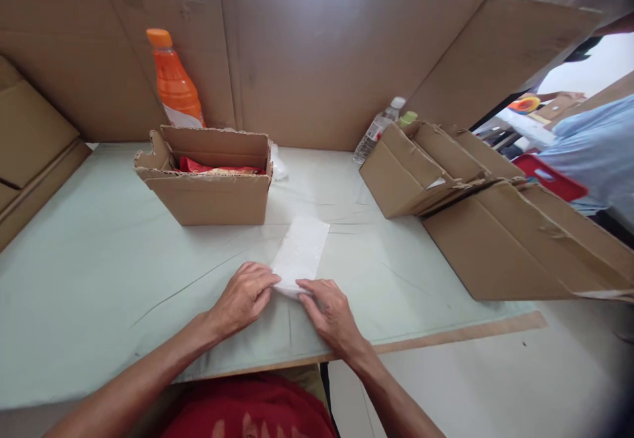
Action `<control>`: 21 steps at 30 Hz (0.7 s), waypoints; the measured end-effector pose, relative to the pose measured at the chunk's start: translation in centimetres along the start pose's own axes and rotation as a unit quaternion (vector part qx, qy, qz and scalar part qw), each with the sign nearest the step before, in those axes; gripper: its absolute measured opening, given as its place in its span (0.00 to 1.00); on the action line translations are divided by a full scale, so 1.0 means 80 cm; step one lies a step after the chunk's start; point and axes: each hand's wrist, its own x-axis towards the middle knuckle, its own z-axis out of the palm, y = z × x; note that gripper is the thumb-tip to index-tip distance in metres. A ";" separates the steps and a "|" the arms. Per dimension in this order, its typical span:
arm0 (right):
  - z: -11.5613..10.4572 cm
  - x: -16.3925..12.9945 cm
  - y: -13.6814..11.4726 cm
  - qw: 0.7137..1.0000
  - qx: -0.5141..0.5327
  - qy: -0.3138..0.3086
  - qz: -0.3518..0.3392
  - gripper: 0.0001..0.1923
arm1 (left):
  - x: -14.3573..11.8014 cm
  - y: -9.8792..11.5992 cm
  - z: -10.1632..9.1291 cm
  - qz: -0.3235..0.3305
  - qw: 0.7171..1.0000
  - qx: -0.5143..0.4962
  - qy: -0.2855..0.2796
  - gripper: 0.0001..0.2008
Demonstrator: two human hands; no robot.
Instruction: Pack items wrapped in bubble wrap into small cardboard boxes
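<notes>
A folded white tissue [301, 250] lies flat on the pale green table cover [99, 279], in front of me. My left hand [244, 298] pinches its near left corner with fingertips. My right hand [329, 310] presses on the near right corner. Both hands meet at the tissue's near end. Behind the tissue stands an open cardboard box [208, 190] with red packets [198, 166] inside.
An orange drink bottle [175, 84] stands behind the box against a cardboard wall [317, 48]. A clear water bottle [375, 131] leans at the back right. Flattened cardboard boxes [495, 220] lie on the right. Another person in light blue [599, 154] is at far right.
</notes>
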 end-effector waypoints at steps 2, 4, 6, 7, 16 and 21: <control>-0.011 -0.007 -0.003 0.999 0.023 0.007 0.024 0.14 | -0.003 0.009 -0.006 -0.049 0.998 -0.027 -0.008 0.14; -0.023 -0.017 -0.009 0.999 -0.007 0.045 0.024 0.17 | 0.000 0.012 -0.008 -0.090 0.996 -0.021 -0.014 0.16; -0.028 -0.023 -0.016 0.996 -0.049 0.070 -0.002 0.18 | 0.007 0.010 -0.002 -0.104 0.994 0.009 -0.021 0.19; -0.027 -0.025 -0.019 0.996 -0.065 0.064 -0.019 0.19 | 0.011 0.008 0.002 -0.106 0.994 0.023 -0.025 0.19; 0.001 -0.012 -0.009 1.000 -0.010 0.004 -0.016 0.12 | -0.013 0.014 -0.010 0.029 0.999 0.043 0.006 0.19; -0.015 -0.028 -0.015 1.000 -0.003 0.022 -0.005 0.14 | -0.020 0.018 -0.013 -0.040 0.999 0.012 -0.031 0.21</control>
